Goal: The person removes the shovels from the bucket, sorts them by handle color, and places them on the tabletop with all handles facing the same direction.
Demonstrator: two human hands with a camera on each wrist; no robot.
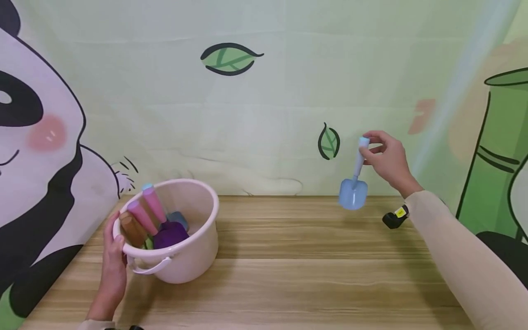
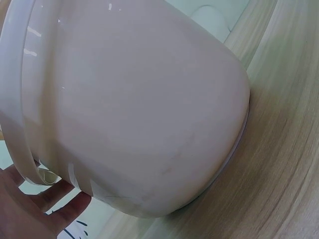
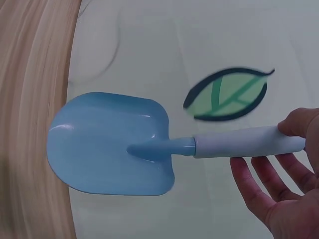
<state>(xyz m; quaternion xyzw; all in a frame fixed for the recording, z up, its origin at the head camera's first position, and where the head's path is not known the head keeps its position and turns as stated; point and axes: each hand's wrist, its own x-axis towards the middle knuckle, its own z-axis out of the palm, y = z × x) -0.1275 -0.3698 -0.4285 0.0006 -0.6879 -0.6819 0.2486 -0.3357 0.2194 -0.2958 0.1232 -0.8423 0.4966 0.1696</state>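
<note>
In the head view, my right hand [image 1: 387,158] pinches a toy shovel [image 1: 353,194] by the top of its pale handle, blue blade hanging down. The right wrist view shows the thumb on one side of that handle [image 3: 239,143] and several fingertips on the other. My left hand [image 1: 113,261] holds the rim of a pale pink bucket [image 1: 194,256] at its left side. Inside the bucket lean tools with pink handles [image 1: 153,204], a brown handle [image 1: 131,229], a dark purple piece [image 1: 170,235] and a blue piece [image 1: 178,220]; their lower parts are hidden.
The wooden tabletop [image 1: 288,275] ends at a pale green printed cloth [image 1: 284,137] behind it. A panda [image 1: 41,151] is drawn on the cloth at the left, green bamboo [image 1: 495,151] at the right. The bucket's carrying handle [image 1: 150,269] hangs in front.
</note>
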